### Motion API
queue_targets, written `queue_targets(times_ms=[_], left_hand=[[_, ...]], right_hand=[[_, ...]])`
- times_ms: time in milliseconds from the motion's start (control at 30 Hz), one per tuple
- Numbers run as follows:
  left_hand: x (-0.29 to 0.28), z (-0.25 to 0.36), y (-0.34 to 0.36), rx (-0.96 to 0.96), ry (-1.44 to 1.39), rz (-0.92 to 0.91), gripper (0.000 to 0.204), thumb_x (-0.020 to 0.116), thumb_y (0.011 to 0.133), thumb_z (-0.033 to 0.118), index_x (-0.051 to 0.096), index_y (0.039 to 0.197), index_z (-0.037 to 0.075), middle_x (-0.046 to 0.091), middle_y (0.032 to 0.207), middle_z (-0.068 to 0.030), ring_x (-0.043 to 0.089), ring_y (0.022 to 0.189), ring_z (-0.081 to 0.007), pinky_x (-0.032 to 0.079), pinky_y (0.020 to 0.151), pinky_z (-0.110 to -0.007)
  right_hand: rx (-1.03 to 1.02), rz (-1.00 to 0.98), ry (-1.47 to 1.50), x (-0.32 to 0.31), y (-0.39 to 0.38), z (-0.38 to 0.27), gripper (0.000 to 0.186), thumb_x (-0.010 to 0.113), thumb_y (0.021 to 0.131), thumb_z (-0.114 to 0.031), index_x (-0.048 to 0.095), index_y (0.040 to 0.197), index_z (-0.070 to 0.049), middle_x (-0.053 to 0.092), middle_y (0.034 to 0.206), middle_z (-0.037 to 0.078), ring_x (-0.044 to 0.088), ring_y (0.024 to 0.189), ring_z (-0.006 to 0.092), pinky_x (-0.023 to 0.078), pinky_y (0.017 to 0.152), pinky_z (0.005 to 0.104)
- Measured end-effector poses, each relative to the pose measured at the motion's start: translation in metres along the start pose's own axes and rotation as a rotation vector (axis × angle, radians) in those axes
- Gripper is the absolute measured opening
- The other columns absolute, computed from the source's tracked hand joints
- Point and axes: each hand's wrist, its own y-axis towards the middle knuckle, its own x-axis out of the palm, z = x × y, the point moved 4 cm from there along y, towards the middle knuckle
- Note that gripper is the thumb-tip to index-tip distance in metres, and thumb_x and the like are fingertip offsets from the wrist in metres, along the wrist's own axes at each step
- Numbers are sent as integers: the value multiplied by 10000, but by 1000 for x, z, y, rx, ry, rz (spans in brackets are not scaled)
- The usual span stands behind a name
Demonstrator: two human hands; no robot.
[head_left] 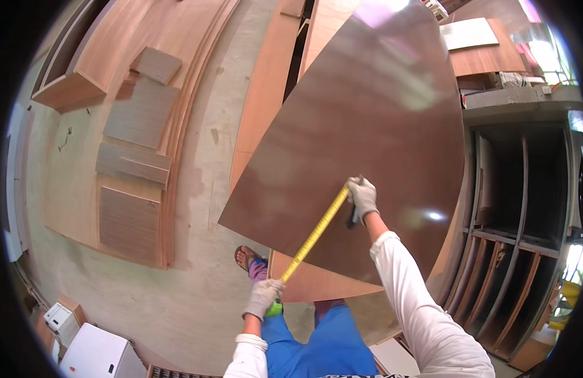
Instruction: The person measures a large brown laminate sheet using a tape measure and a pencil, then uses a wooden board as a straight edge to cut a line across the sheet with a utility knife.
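We grip a green tape measure (275,309) in our left hand (263,298) — our right hand (363,194), well apart, clamps its yellow blade (315,236) and a dark tool (352,218) over the brown board (360,132).

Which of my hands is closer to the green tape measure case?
Your left hand: it grips the green case. Your right hand is farther off, over the brown board, at the other end of the extended yellow tape.

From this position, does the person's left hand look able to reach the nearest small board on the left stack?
Probably not: the left hand grips the yellow measuring tape, and a wide strip of floor separates that hand from the small board.
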Motion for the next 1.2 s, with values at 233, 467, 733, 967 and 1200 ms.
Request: queue_targets(times_ms=[233,467,733,967,1200], left_hand=[[150,-57,-32,-139,268,-100,244,687,1002,248,805,991,36,764,846,-60,683,774,-142,539,741,-305],[317,-130,-18,-67,396,-65,334,644,1044,315,803,951,37,730,781,-44,656,699,-132,526,686,-302],[396,-210,11,-48,239,147,318,628,1039,310,789,938,56,687,733,-8,609,665,-98,495,642,-297],[405,-195,33,27,276,129,386,615,1020,352,749,909,8,710,764,-97,660,698,-186,521,680,-346],[392,-199,34,-70,381,293,349,662,1005,334,791,944,17,727,772,-99,679,730,-186,535,705,-346]], right_hand=[[61,134,-8,-212,-10,83,150,703,931,-61,714,1078,-31,664,785,22,593,563,86,517,486,244],[48,53,98,-378,28,120,168,711,936,-88,732,1094,-35,654,784,8,566,558,74,502,518,241],[-13,-123,121,-393,91,131,153,713,932,-89,721,1073,-29,633,736,11,580,561,94,496,515,268],[-100,-210,28,-384,112,152,130,686,977,-63,729,1097,-38,664,831,13,592,628,76,532,555,243],[-131,-370,-25,-377,118,158,195,680,995,-75,720,1183,-36,665,834,5,611,658,76,551,595,242]])
